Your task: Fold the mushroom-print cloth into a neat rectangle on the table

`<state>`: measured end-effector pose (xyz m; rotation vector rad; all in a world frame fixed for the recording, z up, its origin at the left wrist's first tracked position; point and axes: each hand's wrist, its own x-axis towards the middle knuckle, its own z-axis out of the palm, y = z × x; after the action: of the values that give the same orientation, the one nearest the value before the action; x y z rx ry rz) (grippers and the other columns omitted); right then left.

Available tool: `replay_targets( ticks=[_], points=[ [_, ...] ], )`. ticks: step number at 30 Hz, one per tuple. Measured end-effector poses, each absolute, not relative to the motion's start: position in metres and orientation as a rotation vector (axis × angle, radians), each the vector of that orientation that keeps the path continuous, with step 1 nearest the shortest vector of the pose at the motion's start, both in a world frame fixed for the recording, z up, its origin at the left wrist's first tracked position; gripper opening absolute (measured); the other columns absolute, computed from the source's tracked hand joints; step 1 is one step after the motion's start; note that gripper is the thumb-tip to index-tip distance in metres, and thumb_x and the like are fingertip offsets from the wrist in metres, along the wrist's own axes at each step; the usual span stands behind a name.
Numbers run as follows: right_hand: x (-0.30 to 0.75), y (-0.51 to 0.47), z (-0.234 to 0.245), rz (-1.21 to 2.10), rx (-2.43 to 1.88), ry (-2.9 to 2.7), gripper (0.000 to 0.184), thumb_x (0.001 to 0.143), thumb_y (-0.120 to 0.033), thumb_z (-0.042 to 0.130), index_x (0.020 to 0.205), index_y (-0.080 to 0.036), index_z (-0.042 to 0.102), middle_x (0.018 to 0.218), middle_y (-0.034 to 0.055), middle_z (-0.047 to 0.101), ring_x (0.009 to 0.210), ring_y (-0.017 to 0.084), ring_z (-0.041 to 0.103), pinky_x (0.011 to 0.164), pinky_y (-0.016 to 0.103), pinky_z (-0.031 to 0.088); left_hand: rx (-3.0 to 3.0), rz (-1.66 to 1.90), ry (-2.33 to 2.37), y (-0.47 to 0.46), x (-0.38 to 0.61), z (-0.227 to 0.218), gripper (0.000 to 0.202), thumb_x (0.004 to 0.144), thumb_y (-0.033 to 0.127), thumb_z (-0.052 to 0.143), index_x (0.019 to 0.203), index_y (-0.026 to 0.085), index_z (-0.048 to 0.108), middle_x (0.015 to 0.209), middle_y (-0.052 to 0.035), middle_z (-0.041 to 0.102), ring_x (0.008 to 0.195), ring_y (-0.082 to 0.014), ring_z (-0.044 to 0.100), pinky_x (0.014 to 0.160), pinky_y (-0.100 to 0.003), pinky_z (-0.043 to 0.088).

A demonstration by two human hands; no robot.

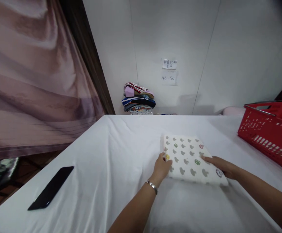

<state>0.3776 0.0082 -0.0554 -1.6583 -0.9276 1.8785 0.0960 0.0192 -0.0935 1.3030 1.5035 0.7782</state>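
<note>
A folded white cloth [186, 157] printed with grey, green, red and yellow mushroom-like shapes is held between my two hands over the white-covered table. My left hand [163, 166] grips its left edge, thumb on top and the other fingers partly hidden beneath. On the opposite edge, my right hand [222, 166] is closed, its thumb lying on the printed face and its fingers mostly out of sight under the cloth. The near edge of the cloth looks slightly raised from the table.
A red plastic basket [264, 129] with a metal handle stands at the right. On the left lies a flat black object [52, 187], perhaps a phone. Beyond the far table edge is a stack of folded clothes [139, 100]. A pink curtain [34, 74] hangs left.
</note>
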Motion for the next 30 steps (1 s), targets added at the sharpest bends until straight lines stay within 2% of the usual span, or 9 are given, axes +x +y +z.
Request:
replay_targets(
  ticks=[4,8,13,18,23,27,30],
  points=[
    [0.385,-0.020,-0.060,1.809,-1.729,-0.970,0.066,0.070,-0.055,0.064,0.124,-0.020,0.048,0.109,0.0135,0.066,0.091,0.028,0.065,0.071,0.036,0.057,1.349,0.721,1.515,0.002,0.080,-0.093,0.053,0.074,0.029,0.057,0.125,0.018,0.046,0.106,-0.0064,0.064,0.090,-0.0173,0.061,0.079,-0.025,0.045],
    [0.394,-0.012,-0.066,1.595,-1.847,-0.947,0.083,0.070,-0.059,0.062,0.137,-0.022,0.031,0.112,0.0125,0.064,0.089,0.027,0.066,0.069,0.035,0.057,1.463,0.720,1.620,0.014,0.083,-0.083,0.047,0.079,0.040,0.052,0.119,0.017,0.051,0.115,-0.0087,0.060,0.100,-0.0192,0.058,0.085,-0.026,0.042],
    [0.389,0.019,-0.072,1.364,-1.845,-0.947,0.092,0.069,-0.063,0.060,0.141,-0.020,0.022,0.126,0.0161,0.055,0.096,0.026,0.064,0.075,0.035,0.055,1.549,0.697,1.747,0.049,0.102,-0.076,0.052,0.083,0.048,0.043,0.121,0.014,0.050,0.118,-0.0130,0.057,0.103,-0.0223,0.056,0.087,-0.030,0.040],
    [0.380,0.038,-0.080,1.323,-1.674,-0.820,0.097,0.071,-0.054,0.062,0.143,-0.016,0.009,0.122,0.0180,0.057,0.096,0.026,0.064,0.076,0.036,0.054,1.722,0.682,1.831,0.061,0.114,-0.079,0.045,0.085,0.039,0.041,0.120,0.013,0.050,0.121,-0.0142,0.054,0.109,-0.0232,0.051,0.091,-0.030,0.038],
    [0.384,0.053,-0.086,1.299,-1.670,-0.833,0.090,0.075,-0.054,0.057,0.143,-0.018,0.010,0.116,0.0160,0.061,0.092,0.026,0.065,0.072,0.037,0.055,1.828,0.669,1.804,0.059,0.114,-0.084,0.044,0.086,0.034,0.040,0.124,0.013,0.047,0.121,-0.0134,0.053,0.109,-0.0221,0.051,0.091,-0.030,0.038],
    [0.392,0.071,-0.092,1.306,-1.639,-0.820,0.088,0.075,-0.052,0.058,0.142,-0.015,0.014,0.116,0.0162,0.061,0.097,0.024,0.063,0.072,0.032,0.055,1.803,0.675,1.813,0.069,0.112,-0.083,0.045,0.086,0.042,0.039,0.119,0.013,0.050,0.118,-0.0142,0.055,0.104,-0.0229,0.054,0.087,-0.031,0.039],
    [0.394,0.087,-0.094,1.240,-1.654,-0.879,0.085,0.076,-0.052,0.057,0.141,-0.012,0.019,0.113,0.0170,0.062,0.093,0.024,0.064,0.071,0.033,0.055,1.769,0.666,1.842,0.083,0.116,-0.078,0.048,0.086,0.047,0.037,0.117,0.013,0.050,0.116,-0.0145,0.055,0.106,-0.0240,0.053,0.087,-0.032,0.039]
  ],
)
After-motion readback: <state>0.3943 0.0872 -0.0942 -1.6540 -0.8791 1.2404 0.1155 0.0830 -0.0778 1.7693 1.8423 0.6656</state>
